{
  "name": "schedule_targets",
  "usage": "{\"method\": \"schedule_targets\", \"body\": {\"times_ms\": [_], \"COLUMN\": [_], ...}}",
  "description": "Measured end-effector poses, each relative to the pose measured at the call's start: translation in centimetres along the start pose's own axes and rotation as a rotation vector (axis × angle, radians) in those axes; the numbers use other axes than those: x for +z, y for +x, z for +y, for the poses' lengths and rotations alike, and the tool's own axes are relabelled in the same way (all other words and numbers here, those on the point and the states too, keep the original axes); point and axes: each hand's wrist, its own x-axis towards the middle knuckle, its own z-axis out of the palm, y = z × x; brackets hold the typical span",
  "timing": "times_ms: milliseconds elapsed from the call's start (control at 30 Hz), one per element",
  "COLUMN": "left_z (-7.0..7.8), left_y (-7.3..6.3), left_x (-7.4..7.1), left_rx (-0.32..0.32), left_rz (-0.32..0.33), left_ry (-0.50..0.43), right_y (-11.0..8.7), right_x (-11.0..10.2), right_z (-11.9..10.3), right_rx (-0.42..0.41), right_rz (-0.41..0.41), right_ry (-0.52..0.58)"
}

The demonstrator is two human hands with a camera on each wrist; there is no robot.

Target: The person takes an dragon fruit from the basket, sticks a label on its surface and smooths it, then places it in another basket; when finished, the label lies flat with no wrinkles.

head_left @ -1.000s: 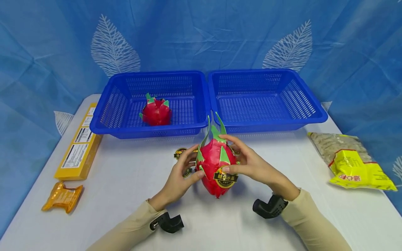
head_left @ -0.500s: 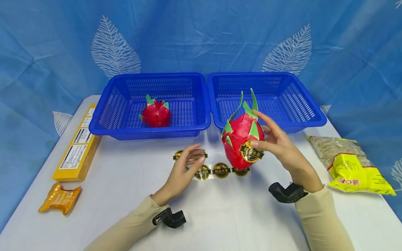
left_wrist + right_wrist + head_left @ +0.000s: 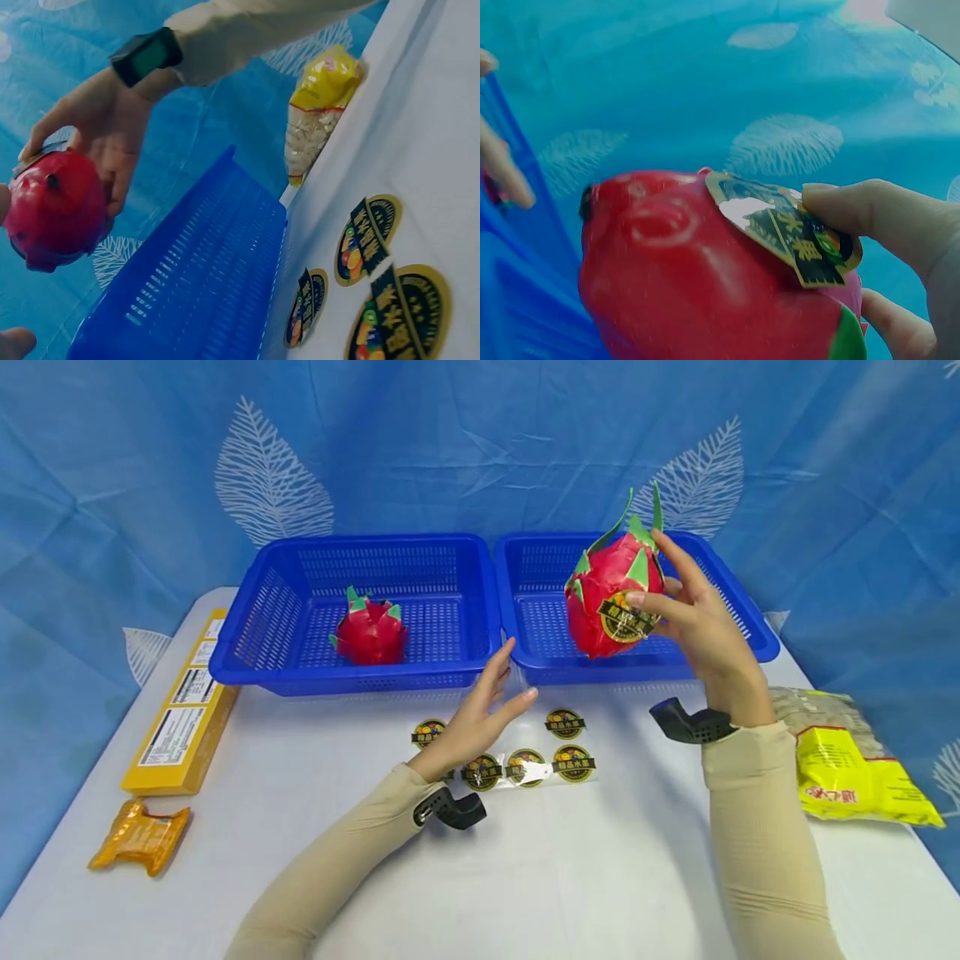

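A red dragon fruit [image 3: 611, 581] with green leaf tips is held up in front of the right blue basket [image 3: 600, 675]. My right hand [image 3: 705, 618] grips it from the right, thumb over a black and gold sticker [image 3: 627, 618] on its side. In the right wrist view part of that sticker [image 3: 780, 225] stands off the red skin. My left hand [image 3: 480, 714], holding nothing, hovers over the table near the gap between the baskets, fingers extended and thumb apart. Another dragon fruit [image 3: 371, 631] lies inside the left blue basket [image 3: 352, 681].
Several round stickers on a clear sheet [image 3: 527, 768] lie mid-table below the left hand. A yellow box [image 3: 180, 710] and an orange packet [image 3: 140, 837] are at the left. A yellow snack bag [image 3: 855, 768] lies at the right, partly behind the right sleeve.
My right hand has lifted the dragon fruit off the table and carried it up and right to the right basket. The left hand has released it and moved forward.
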Motion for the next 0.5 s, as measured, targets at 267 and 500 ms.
{"method": "schedule_targets", "body": {"times_ms": [267,500], "left_z": [-0.4,-0.6], "left_y": [2.5,3.2], "left_x": [1.5,2.1], "left_rx": [-0.122,-0.074], "left_rz": [0.043,0.14], "left_ry": [0.098,0.074], "right_y": [4.3,7.9], "right_x": [-0.1,-0.5], "right_z": [-2.1,-1.7], "right_rx": [0.048,0.231], "right_rz": [0.027,-0.05], "right_ry": [0.021,-0.171]}}
